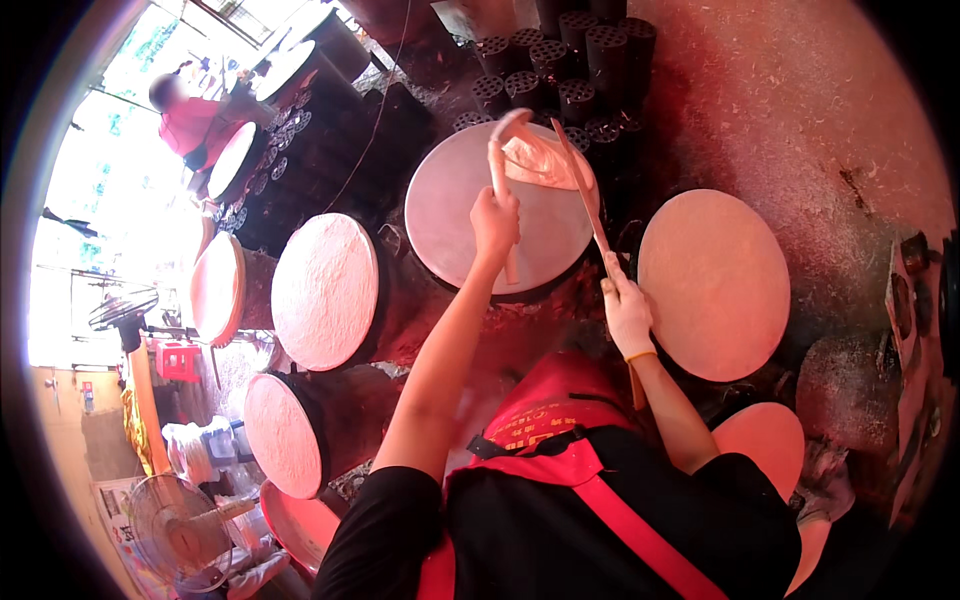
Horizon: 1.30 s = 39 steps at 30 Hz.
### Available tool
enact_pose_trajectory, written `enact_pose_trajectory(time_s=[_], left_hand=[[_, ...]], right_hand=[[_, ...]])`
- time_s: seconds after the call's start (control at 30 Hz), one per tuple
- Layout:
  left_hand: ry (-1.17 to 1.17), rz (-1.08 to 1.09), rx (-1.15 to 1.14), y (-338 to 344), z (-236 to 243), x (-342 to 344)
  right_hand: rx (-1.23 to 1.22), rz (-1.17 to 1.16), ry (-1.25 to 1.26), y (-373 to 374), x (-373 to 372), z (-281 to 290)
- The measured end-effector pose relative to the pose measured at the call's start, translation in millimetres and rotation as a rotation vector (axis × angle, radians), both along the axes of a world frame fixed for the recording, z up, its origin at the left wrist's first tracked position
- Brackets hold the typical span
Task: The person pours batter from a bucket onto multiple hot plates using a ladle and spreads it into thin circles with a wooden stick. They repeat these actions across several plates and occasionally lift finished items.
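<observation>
My left hand [496, 225] is wrapped round the pale handle of a tool with a curved head [512, 125], held over the middle griddle [450, 220]. Behind that head, a lump of pale dough or batter [545, 165] lies by the griddle's far right edge. In my right hand [628, 315], which looks pale as if gloved, is a long thin stick-like blade [580, 185]. Its far end reaches over the griddle's right side, beside the lump. Both hands are closed. Whether either tool touches the lump cannot be made out.
Round griddles covered with pale sheets stand left [325, 290] and right [715, 285], with another at lower left [285, 435]. Black honeycomb briquettes [550, 55] are stacked behind the middle griddle. A fan [180, 535] stands at lower left. Another person [190, 125] works at far left.
</observation>
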State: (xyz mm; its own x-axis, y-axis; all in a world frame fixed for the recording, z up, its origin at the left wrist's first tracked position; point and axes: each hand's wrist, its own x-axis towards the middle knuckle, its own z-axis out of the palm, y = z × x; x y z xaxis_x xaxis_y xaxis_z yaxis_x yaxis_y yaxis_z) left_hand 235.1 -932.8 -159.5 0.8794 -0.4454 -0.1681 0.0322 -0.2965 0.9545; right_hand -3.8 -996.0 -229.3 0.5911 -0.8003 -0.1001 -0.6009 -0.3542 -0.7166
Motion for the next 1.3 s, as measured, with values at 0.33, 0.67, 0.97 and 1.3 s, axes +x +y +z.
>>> enact_pose_trajectory(time_s=[0.33, 0.67, 0.97, 1.3], left_hand=[[0.830, -0.390, -1.118, 24, 136, 48], [0.579, 0.058, -0.239, 188, 61, -51], [0.503, 0.275, -0.136, 283, 17, -101], [0.528, 0.221, 0.025, 323, 10, -101]], right_hand=[[1.271, -0.050, -0.730, -22, 49, 11], [0.998, -0.350, -0.793, 33, 99, 3], [1.083, 0.018, -0.439, 28, 128, 51], [0.933, -0.297, -0.545, 51, 97, 27]])
